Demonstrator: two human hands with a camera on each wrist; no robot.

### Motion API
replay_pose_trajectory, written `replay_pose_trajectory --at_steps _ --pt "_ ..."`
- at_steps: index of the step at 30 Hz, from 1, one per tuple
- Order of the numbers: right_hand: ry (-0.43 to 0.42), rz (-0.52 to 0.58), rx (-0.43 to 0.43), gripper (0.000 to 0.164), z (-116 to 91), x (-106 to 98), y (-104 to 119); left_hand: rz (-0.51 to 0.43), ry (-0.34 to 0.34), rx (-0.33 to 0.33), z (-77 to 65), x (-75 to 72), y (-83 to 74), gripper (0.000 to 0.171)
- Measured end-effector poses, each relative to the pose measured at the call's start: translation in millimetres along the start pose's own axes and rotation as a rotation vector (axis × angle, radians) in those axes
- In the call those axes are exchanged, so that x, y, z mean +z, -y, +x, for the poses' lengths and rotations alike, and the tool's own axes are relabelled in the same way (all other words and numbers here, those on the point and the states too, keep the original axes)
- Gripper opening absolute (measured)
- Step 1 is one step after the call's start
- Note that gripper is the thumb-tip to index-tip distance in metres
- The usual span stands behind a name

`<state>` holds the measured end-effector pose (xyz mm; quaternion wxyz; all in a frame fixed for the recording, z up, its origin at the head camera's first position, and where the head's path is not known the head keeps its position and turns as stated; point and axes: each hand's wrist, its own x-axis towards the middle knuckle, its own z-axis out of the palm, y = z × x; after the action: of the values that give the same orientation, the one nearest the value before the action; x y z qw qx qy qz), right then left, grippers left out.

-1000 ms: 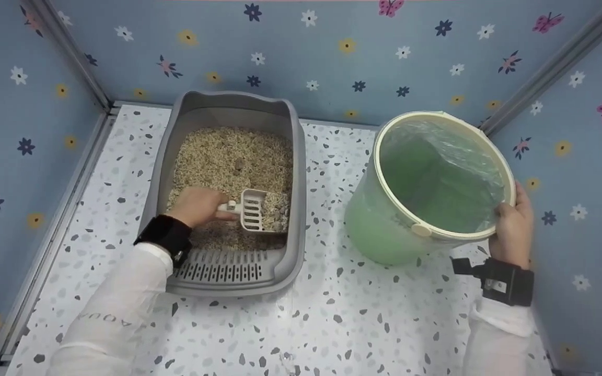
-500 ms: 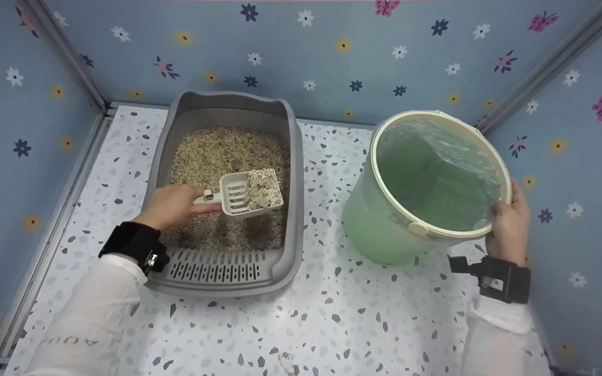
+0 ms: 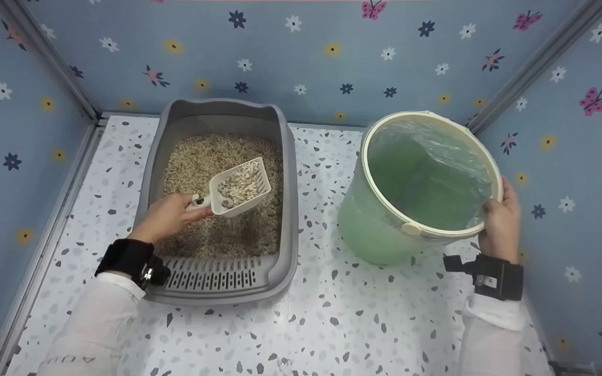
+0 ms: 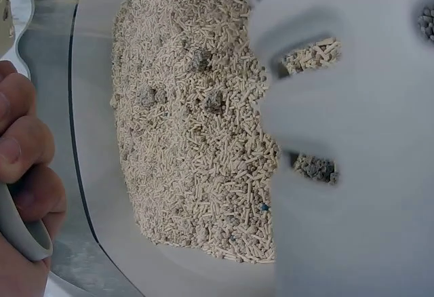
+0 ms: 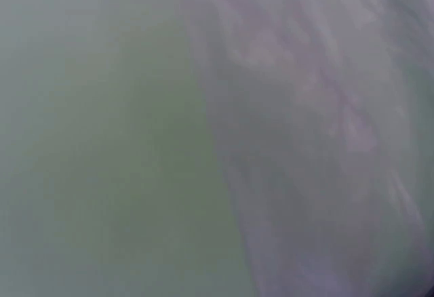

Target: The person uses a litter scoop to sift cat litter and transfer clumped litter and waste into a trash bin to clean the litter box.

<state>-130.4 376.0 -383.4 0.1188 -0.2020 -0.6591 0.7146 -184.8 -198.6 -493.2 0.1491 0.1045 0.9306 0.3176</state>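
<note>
In the head view my left hand (image 3: 168,216) grips the handle of a white slotted litter scoop (image 3: 239,210), held above the litter box. Pale litter and greyish bits lie in the scoop, which tilts up to the right. Below it, the grey litter box (image 3: 289,209) holds tan pellet litter (image 3: 191,156); several dark clumps show among the pellets (image 4: 196,141) in the left wrist view. My right hand (image 3: 502,222) holds the cream rim of a green bin (image 3: 369,232), thumb inside, the bin leaning. A clear plastic liner (image 3: 455,143) covers its inside.
A perforated step (image 3: 212,274) forms the litter box's near end. Blue flowered walls (image 3: 311,68) stand behind and on both sides, over a white speckled floor (image 3: 327,324). Only blurred pale green bin wall (image 5: 122,141) and plastic (image 5: 291,141) fill the right wrist view.
My left hand has lifted the scoop out of the litter, drawn it left and tilted it, so the load slid toward the handle. My right hand keeps its hold on the bin rim.
</note>
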Motion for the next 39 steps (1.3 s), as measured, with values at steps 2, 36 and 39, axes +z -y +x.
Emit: replay_pose_trajectory --at_steps 2,36,39 --pt "0.004 -0.011 -0.003 0.068 0 1 -1 -0.011 -0.004 0.002 -1.8 -0.7 0.8 0.054" --pt "-0.001 0.044 -0.015 0.068 -1 0 0 0.574 -0.388 0.376 -32.8 -42.1 -19.9 0.038" --pt "0.004 0.05 -0.019 0.068 -1 0 -1 0.509 -0.304 0.278 -33.8 -40.3 -19.4 0.042"
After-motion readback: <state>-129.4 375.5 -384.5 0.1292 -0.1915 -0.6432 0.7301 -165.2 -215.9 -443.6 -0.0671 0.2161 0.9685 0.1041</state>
